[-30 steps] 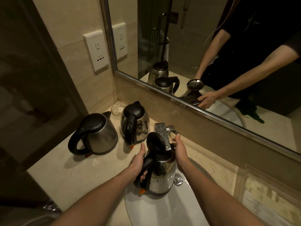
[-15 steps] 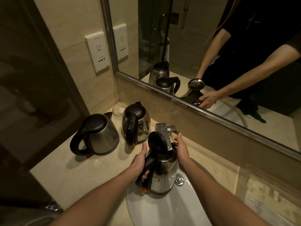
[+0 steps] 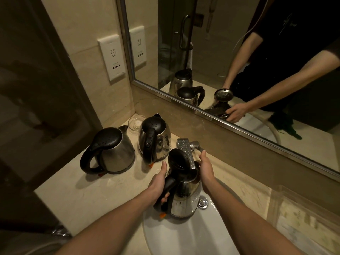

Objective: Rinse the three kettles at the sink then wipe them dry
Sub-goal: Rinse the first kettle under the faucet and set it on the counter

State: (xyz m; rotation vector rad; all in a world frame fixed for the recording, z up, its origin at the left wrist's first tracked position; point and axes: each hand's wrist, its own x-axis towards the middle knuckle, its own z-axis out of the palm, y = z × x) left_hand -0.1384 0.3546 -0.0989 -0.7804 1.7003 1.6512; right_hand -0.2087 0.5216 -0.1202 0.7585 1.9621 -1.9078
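A steel kettle point(image 3: 185, 199) with its black lid flipped up is held over the white sink point(image 3: 193, 236), right under the chrome faucet point(image 3: 184, 148). My left hand point(image 3: 159, 183) grips its black handle. My right hand point(image 3: 207, 169) rests against the kettle's upper rim on the right side, fingers reaching toward the faucet lever. Two more steel kettles with shut black lids stand on the counter: one point(image 3: 110, 151) at the left, one point(image 3: 155, 138) behind the sink, both speckled with droplets.
A small glass dish point(image 3: 135, 122) sits in the counter's back corner. A wall socket plate point(image 3: 113, 57) is above it. The framed mirror point(image 3: 239, 61) runs along the back. A clear plastic tray point(image 3: 301, 223) lies at the right. The beige counter point(image 3: 92, 197) ends at the left front.
The kettle and both hands have stayed nearly in place under the faucet; my right hand has shifted slightly along the rim. The view moved a little.
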